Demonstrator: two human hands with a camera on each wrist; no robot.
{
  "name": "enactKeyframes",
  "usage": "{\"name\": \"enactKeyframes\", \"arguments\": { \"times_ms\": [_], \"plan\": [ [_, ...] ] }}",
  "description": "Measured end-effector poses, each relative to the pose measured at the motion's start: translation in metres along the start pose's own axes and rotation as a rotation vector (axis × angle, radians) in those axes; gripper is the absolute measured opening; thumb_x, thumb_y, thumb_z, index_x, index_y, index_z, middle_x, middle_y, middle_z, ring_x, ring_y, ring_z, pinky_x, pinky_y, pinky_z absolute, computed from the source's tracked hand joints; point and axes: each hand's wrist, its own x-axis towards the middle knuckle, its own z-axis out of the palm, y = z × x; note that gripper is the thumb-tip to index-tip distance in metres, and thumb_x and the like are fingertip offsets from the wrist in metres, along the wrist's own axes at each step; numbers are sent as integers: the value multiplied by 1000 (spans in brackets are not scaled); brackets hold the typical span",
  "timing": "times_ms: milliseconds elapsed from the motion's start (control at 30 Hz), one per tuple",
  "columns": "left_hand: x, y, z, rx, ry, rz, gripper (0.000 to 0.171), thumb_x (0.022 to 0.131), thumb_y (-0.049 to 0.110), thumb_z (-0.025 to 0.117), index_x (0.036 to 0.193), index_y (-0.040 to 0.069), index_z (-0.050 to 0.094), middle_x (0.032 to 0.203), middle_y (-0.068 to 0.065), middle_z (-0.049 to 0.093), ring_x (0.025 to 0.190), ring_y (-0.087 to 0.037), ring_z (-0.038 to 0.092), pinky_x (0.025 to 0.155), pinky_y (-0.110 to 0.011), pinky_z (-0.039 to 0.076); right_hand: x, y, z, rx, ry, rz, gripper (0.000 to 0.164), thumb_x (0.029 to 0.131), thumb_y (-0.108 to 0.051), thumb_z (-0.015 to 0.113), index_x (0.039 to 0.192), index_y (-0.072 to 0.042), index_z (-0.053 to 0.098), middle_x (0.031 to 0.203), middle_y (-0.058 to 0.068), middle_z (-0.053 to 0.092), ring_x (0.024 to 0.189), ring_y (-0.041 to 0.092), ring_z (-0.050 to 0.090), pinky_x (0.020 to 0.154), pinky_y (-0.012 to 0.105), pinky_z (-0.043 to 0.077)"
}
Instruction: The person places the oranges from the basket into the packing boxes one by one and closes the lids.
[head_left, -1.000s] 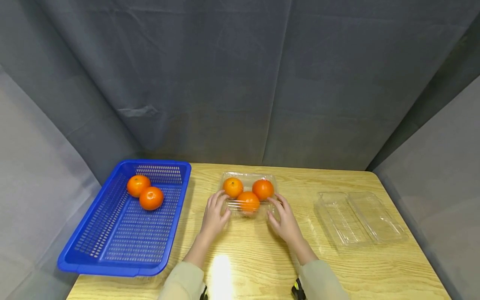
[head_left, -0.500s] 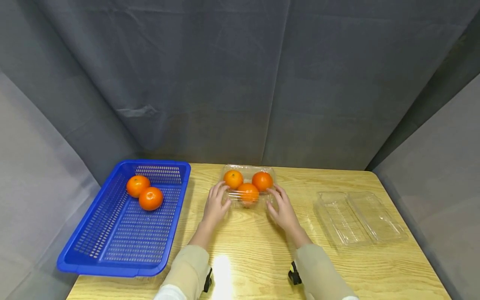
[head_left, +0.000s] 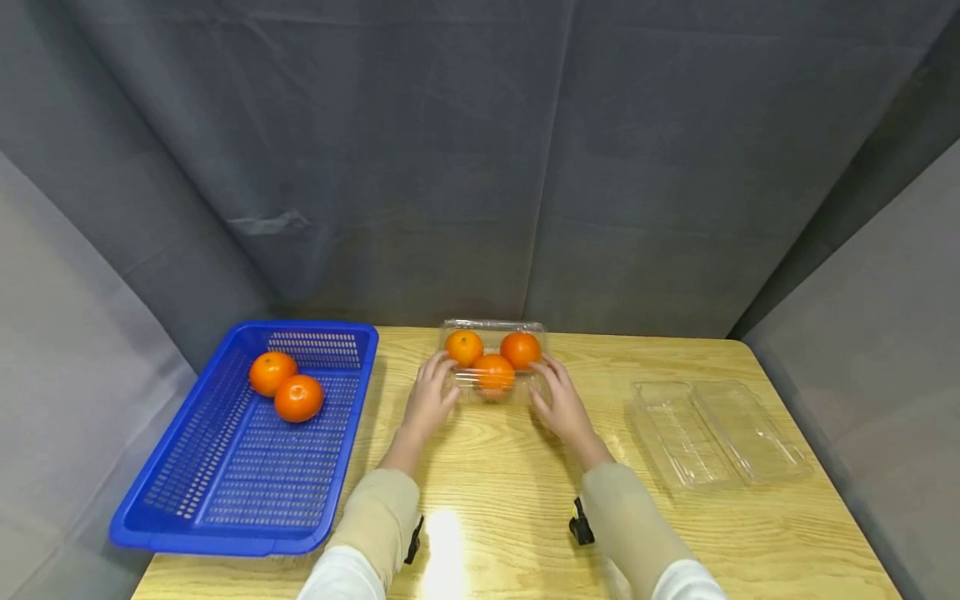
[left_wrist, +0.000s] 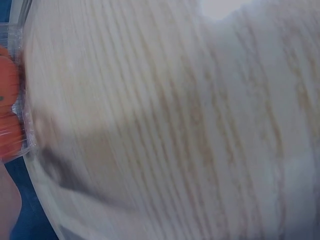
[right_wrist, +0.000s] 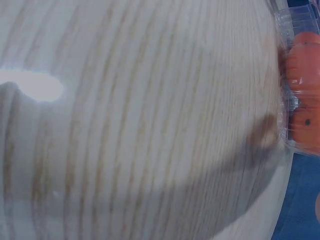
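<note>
At the left, a blue rectangular plastic mesh basket (head_left: 225,545) holds two round, glossy oranges, the rear orange (head_left: 273,373) touching the nearer orange (head_left: 298,398). To its right, on a pale wood-grain table (head_left: 495,517), the left hand (head_left: 427,398) lies along the left front corner of a transparent ridged plastic box (head_left: 491,326), fingers extended and loosely bent, without a visible grip. The box sits near the table's far edge, straight ahead of the person and between the hands; its longer side appears to run left to right, and neither hand looks clearly nearer. Inside are a left orange (head_left: 464,347), a front orange (head_left: 493,376) and a right orange (head_left: 521,350); whether a lid covers them I cannot tell. The right hand (head_left: 561,406) mirrors the left at the right front corner, its fingers likewise relaxed. Farthest right, well apart, a second transparent plastic box (head_left: 693,442) lies unfolded, its halves side by side.
</note>
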Motion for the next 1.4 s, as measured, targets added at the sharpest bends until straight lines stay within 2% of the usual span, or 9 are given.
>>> {"name": "enactKeyframes", "arguments": {
  "times_ms": [500,767,1033,1167,1300,1400],
  "plan": [
    [14,2,-4,23,-71,-67,42,86,13,57,127,11,48,143,-6,31,132,-23,26,100,-44,35,11,2,4,6,-16,73,42,87,-8,59,127,-5,48,140,20,32,124,36,38,99,48,34],
    [14,3,-5,17,-73,-58,43,85,12,58,127,8,48,143,-8,31,132,-25,26,101,-46,34,12,1,5,5,-39,100,43,87,-8,58,129,-6,46,142,19,31,125,37,38,100,48,34],
    [14,2,-4,42,-81,-45,43,86,12,57,127,8,48,143,-7,32,132,-26,27,101,-46,34,10,-2,4,-29,-25,70,43,88,-5,56,130,-4,46,141,21,31,124,39,38,95,50,38],
    [15,2,-4,44,-81,-42,43,86,14,56,127,8,48,143,-8,31,132,-26,26,101,-47,33,8,-6,2,-63,-44,108,42,91,-9,52,132,-6,44,144,17,29,127,37,35,94,48,40],
    [15,3,-3,44,-81,-52,43,87,15,55,128,8,47,144,-7,30,132,-25,25,103,-47,30,3,-10,1,-80,-33,142,43,90,-7,53,132,-9,44,144,15,30,124,36,39,77,42,50],
    [14,5,-1,31,-70,-58,44,86,13,56,129,7,47,144,-7,30,133,-25,25,105,-47,27,-4,-12,-3,-89,18,136,43,88,-3,54,129,-8,46,139,17,35,119,36,44,65,41,50]
  ]
}}
